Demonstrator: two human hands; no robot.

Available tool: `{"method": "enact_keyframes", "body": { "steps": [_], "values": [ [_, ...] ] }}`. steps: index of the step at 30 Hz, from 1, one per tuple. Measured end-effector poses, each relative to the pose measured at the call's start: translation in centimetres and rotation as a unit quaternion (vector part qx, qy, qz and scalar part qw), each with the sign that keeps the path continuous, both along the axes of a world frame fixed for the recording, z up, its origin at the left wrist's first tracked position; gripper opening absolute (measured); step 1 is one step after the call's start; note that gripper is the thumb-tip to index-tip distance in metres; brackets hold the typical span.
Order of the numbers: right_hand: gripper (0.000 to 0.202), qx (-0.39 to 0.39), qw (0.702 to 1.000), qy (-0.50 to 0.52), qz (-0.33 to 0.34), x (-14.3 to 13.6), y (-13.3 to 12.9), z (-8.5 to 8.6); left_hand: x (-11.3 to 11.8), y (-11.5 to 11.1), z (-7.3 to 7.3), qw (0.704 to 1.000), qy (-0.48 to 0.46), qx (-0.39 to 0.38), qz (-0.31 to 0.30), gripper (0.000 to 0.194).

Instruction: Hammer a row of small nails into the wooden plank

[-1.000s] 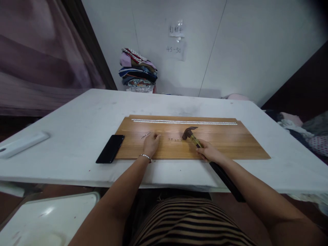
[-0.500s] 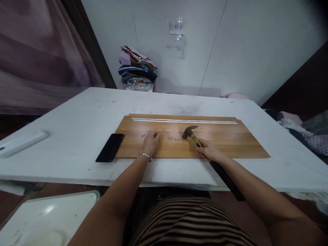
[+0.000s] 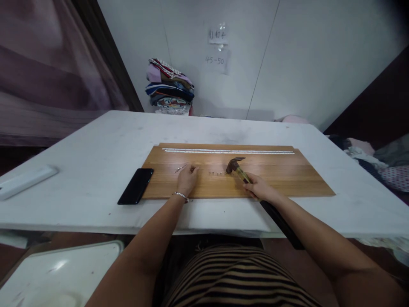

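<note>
My right hand (image 3: pixel 255 186) is wrapped round a claw hammer (image 3: pixel 241 174). The hammer's rusty head is over the wooden board (image 3: pixel 281 170), close to a short row of several small nails (image 3: pixel 217 173) standing in it. Its black grip runs back past the table's front edge. Left of that row, my left hand (image 3: pixel 187 180) rests at the board with fingertips pinched together; what they hold, if anything, is too small to make out. A few loose nails (image 3: pixel 180 168) lie on the board just beyond this hand's left side.
White measuring strips (image 3: pixel 230 151) run along the board's far side. A black phone (image 3: pixel 136 186) overlaps the board's left edge. On the white table (image 3: pixel 86 170) lies a long white object (image 3: pixel 28 181) at far left. Folded clothes (image 3: pixel 171 87) are stacked by the wall.
The camera view has shifted slightly. Both hands and the hammer keep nearly the same places over the board.
</note>
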State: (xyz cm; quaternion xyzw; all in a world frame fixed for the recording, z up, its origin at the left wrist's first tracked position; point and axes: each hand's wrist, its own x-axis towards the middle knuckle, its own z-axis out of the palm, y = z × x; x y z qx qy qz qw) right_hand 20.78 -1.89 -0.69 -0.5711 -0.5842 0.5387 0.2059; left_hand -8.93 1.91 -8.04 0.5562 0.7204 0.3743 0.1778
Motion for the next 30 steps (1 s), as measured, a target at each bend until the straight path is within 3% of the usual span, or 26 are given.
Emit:
{"method": "enact_keyframes", "body": {
  "steps": [12, 30],
  "values": [
    [0.039, 0.015, 1.000, 0.011, 0.008, 0.3, 0.3, -0.3, -0.2, -0.2, 0.0, 0.998, 0.036, 0.018, -0.042, 0.016],
    [0.028, 0.009, 1.000, 0.002, -0.001, -0.1, 0.2, 0.2, 0.5, -0.7, 1.2, 0.993, 0.095, -0.048, -0.047, 0.019]
  ]
}}
